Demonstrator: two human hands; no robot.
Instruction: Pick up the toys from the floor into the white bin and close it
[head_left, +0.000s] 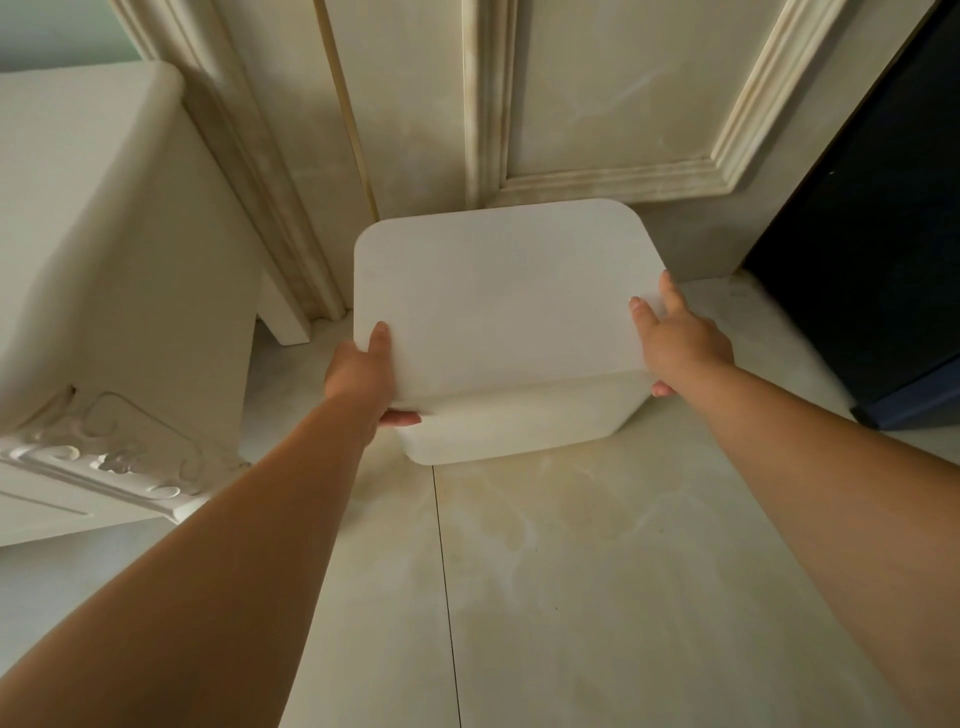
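Observation:
The white bin (519, 421) stands on the tiled floor in front of a panelled wall. A flat white lid (498, 296) with rounded corners lies over its top and hides the inside. My left hand (363, 374) grips the lid's near left edge, thumb on top and fingers curled underneath. My right hand (680, 338) holds the near right edge, fingers lying on top and a fingertip showing below the rim. No toys are visible on the floor.
A white carved cabinet (104, 291) stands at the left, close to the bin. A dark blue box-like object (872, 249) sits at the right. Cream floor tiles (571, 597) stretch toward me, with a dark grout line running down the middle.

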